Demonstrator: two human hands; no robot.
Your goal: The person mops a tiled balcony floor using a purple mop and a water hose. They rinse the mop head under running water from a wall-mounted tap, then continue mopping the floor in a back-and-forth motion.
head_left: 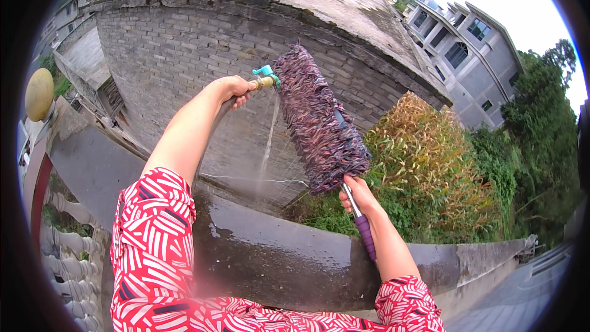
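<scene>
My left hand is closed round the end of a hose, just behind its yellowish fitting with a turquoise tap. The tap end meets the upper left edge of a shaggy, dark purple-brown mop head. Water falls in a thin stream below it. My right hand grips the mop's metal shaft close under the head, which is tilted up and to the left. Below that hand the handle has a purple grip. Part of the hose is hidden behind my left forearm.
A dark, wet parapet ledge runs in front of me. Beyond it stands a grey brick wall with a flat concrete roof. Dry yellowish plants grow at the right. A balustrade and a yellow ball-shaped finial are at the left.
</scene>
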